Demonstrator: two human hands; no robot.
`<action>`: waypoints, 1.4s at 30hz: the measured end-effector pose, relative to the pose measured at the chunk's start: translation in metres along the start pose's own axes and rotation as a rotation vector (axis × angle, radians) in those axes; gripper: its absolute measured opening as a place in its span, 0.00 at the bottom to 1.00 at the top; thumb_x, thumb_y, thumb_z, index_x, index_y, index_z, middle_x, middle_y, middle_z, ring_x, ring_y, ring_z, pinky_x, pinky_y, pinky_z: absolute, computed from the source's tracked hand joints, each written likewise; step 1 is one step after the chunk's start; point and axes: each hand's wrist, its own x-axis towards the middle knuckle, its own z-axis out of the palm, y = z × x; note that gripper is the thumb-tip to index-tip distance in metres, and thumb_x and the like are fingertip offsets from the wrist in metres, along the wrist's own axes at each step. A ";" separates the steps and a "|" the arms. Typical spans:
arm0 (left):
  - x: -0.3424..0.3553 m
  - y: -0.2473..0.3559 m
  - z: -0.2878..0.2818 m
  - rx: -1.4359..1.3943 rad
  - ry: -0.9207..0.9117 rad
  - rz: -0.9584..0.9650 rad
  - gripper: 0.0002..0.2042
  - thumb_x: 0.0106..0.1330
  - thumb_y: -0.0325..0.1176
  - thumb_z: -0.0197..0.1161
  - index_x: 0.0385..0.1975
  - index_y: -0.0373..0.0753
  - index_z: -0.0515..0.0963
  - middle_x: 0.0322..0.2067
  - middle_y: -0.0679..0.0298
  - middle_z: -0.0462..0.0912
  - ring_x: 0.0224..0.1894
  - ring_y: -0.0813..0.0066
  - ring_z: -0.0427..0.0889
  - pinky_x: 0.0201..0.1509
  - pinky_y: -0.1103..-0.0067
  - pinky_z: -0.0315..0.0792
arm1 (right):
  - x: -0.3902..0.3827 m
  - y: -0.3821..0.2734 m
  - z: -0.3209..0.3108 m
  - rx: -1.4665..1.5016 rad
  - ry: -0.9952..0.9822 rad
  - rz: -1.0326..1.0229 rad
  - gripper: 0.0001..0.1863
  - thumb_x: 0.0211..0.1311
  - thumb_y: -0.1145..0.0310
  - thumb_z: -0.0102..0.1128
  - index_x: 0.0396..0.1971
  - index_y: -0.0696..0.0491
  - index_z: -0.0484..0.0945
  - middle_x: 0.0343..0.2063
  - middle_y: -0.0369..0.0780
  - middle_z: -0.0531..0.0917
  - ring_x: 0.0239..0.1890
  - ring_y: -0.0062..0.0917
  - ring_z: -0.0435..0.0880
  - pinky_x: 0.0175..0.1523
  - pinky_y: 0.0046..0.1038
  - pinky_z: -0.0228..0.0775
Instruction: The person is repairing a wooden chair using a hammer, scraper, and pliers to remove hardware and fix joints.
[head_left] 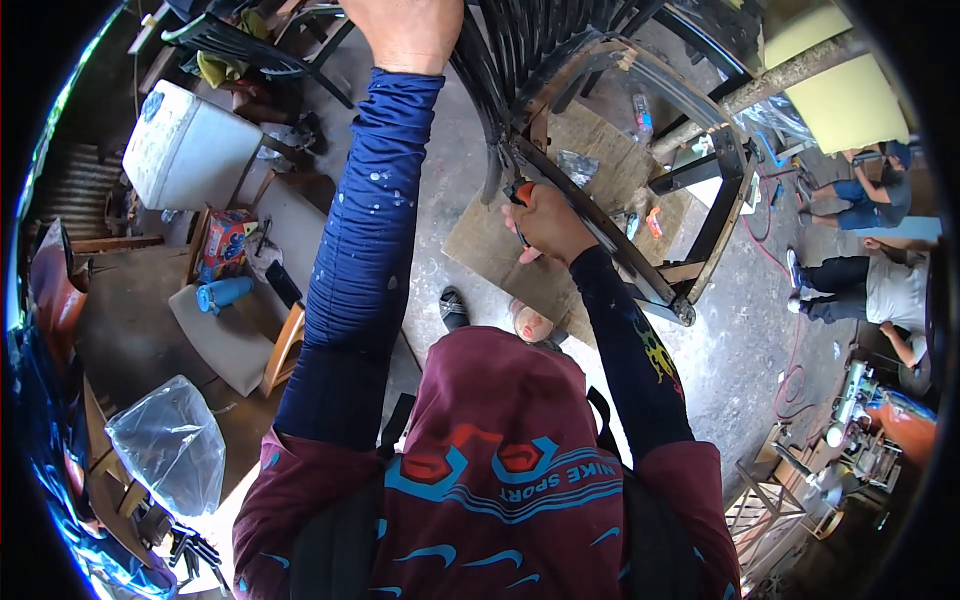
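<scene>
My right hand (548,225) is closed on an orange-and-black handled tool, perhaps pliers (520,193), at the lower end of a dark slatted chair piece (478,85). Just right of it stands a dark wooden chair frame (728,180) with scuffed edges. My left hand (405,28) reaches up to the top edge of the picture beside the slats; its fingers are out of view. Beneath the tool lies a plywood board (480,255) with small plastic items (655,222) and a bottle (642,117).
Two people (860,195) (870,295) are at the right. A white container (190,145), blue flask (223,292) and clear plastic bag (165,440) are left. Other chairs (240,45) are behind; a red hose (760,240) and equipment (850,400) lie right.
</scene>
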 end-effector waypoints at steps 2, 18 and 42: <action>-0.002 0.003 0.006 -0.023 0.082 0.030 0.18 0.74 0.43 0.66 0.48 0.32 0.76 0.26 0.75 0.74 0.25 0.87 0.66 0.27 0.83 0.59 | 0.000 -0.002 0.001 -0.040 -0.002 -0.001 0.14 0.71 0.62 0.60 0.41 0.60 0.79 0.31 0.37 0.82 0.30 0.20 0.83 0.24 0.30 0.84; 0.007 0.002 -0.002 0.138 -0.072 0.162 0.16 0.75 0.42 0.62 0.32 0.34 0.79 0.24 0.66 0.78 0.25 0.77 0.74 0.33 0.80 0.67 | 0.054 0.044 0.068 0.183 0.258 -0.250 0.32 0.70 0.44 0.64 0.12 0.53 0.73 0.11 0.32 0.75 0.13 0.17 0.72 0.20 0.23 0.65; 0.042 -0.031 -0.024 -0.079 -0.122 0.099 0.15 0.77 0.37 0.53 0.44 0.26 0.75 0.29 0.49 0.81 0.28 0.58 0.81 0.36 0.66 0.79 | -0.024 0.207 0.149 0.240 -0.135 -0.061 0.25 0.61 0.51 0.72 0.37 0.62 0.83 0.25 0.52 0.85 0.33 0.44 0.87 0.41 0.37 0.77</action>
